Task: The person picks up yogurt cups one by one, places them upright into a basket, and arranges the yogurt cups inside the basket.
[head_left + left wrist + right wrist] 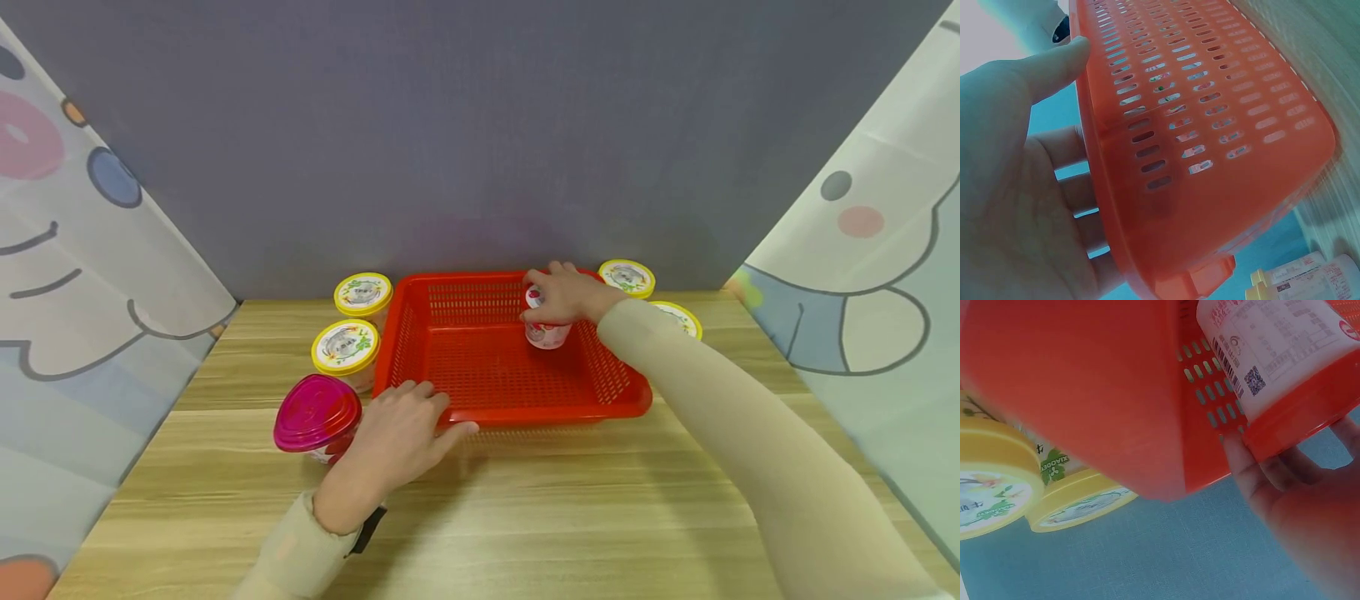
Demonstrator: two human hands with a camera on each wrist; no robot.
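My right hand grips a white tub with pink and red print from above, inside the red plastic basket. In the right wrist view, fingertips and thumb lie around the tub's red lid, with the printed label showing. At the basket's front left corner, my left hand holds the rim, fingers over it and thumb along the front edge. The left wrist view shows that thumb on the rim and the other fingers partly hidden behind it.
A tub with a magenta lid stands left of my left hand. Two yellow-lidded tubs are along the basket's left side. Two more yellow-lidded tubs stand to its right, one partly behind my sleeve. A grey wall rises behind the wooden table.
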